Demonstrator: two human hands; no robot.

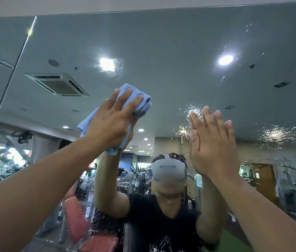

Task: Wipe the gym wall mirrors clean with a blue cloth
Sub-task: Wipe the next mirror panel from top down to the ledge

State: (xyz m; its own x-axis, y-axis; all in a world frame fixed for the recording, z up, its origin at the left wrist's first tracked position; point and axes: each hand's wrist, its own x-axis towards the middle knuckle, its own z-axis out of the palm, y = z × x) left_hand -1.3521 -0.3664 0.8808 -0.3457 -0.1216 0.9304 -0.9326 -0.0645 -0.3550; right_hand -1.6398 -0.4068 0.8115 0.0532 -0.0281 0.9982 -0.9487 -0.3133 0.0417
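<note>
A large wall mirror point(170, 42) fills the view, speckled with water droplets at the right and lower left. My left hand point(110, 120) presses a folded blue cloth point(136, 95) flat against the glass at upper centre, fingers straight and spread over it. My right hand point(214, 140) rests flat on the mirror to the right, fingers straight and together, holding nothing. Its reflection meets it palm to palm.
A vertical seam point(9, 82) splits the mirror into panels at the left. The mirror's top edge point(161, 10) meets the wall above. The glass reflects a person in a headset and black shirt point(163, 219), ceiling lights and gym machines.
</note>
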